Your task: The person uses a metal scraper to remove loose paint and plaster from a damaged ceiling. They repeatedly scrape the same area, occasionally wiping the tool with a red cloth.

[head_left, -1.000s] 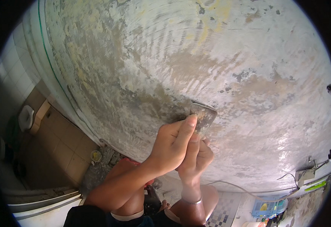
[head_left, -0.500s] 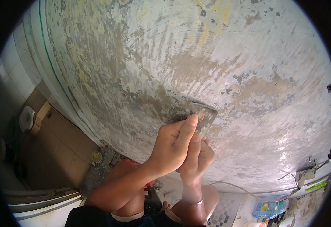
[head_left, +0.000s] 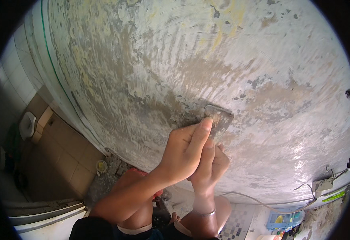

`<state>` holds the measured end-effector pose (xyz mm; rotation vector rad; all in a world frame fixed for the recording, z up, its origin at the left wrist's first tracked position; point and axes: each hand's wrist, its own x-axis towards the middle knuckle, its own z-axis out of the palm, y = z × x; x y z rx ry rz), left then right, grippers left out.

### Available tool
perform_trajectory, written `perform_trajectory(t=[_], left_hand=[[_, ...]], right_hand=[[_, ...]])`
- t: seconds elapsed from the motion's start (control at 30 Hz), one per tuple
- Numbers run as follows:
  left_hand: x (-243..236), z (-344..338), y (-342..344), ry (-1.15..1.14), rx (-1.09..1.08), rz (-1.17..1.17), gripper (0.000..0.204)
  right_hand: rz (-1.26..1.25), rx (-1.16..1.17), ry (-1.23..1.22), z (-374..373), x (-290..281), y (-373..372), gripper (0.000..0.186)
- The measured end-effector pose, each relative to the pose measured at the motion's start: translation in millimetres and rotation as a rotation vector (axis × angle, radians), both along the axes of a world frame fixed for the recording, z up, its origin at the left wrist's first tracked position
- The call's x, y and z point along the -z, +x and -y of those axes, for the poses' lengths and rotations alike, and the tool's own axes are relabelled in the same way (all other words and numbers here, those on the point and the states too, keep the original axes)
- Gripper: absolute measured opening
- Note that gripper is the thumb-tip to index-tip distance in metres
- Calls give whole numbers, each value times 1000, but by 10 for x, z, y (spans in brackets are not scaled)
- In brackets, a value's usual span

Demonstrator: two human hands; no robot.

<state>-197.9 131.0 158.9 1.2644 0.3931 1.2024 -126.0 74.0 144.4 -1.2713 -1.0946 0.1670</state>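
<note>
A flat metal scraper with dirty smears on its blade rests with its far edge against a patchy, worn wall. Closed round the scraper, my left hand presses its thumb onto the lower part of the blade. Just below and to the right, my right hand is closed where the handle would be; the fingers hide the handle. The two hands touch each other. Around the blade the wall shows grey-white coating with bare brown and grey patches.
Left, beyond a white frame with a green line, lies a brown tiled floor with a squat toilet. A small tub stands near rubble at the wall's foot. A cable runs along the lower right, near a blue basket.
The scraper and both hands have shifted slightly up and to the right along the wall. Both hands keep the same grip.
</note>
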Motion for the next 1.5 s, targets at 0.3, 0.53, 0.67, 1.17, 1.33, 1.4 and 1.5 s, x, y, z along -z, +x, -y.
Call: perform_trajectory(t=[0.3,0.53,0.67,1.17,1.33,1.4,1.5], left_hand=[[-50,-6,-108,-57,120,8,47],[6,40,-245,-43,469,232,38],[1,34,-259,-99,264,189,19],[1,24,-53,-99,253,-7,36],[11,14,22,-25,200,-1,41],[12,18,4,-67,237,-21,42],[8,19,5,-79,247,-6,42]], right_hand=[[-24,-56,-7,-6,-84,-26,42],[-483,-770,30,267,-90,52,40],[-342,-558,-55,282,-71,42,39],[-158,-49,-57,172,-114,-14,37],[-198,38,-36,117,-67,3,39],[-171,52,-41,118,-54,14,40],[-191,51,-61,129,-43,16,41]])
